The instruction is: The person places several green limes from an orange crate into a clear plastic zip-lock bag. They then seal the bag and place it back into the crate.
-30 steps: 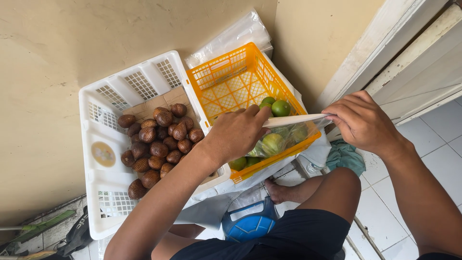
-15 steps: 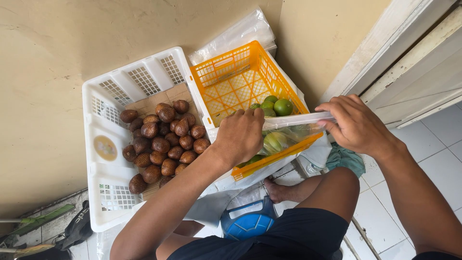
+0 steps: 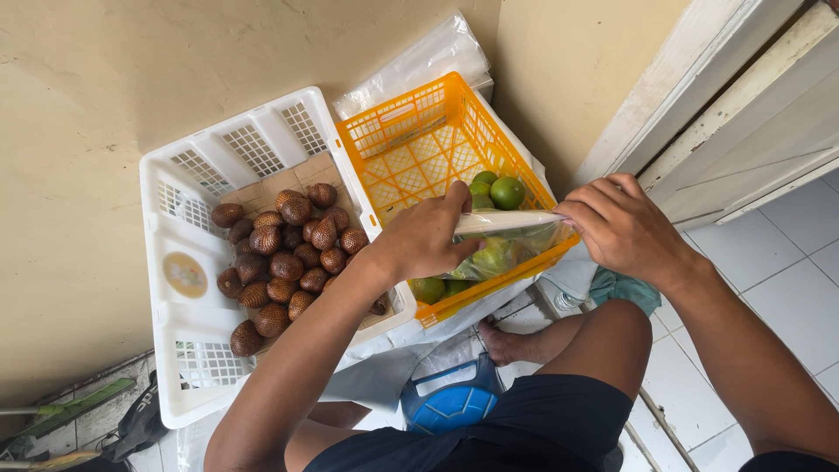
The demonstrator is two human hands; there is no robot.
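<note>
White crate of brown fruit, orange crate

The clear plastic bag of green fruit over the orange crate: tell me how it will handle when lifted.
The clear plastic bag is probably floppy: it sags between the left hand and right hand. The green fruit inside look round, so they would likely shift and bunch at the bottom.
</note>
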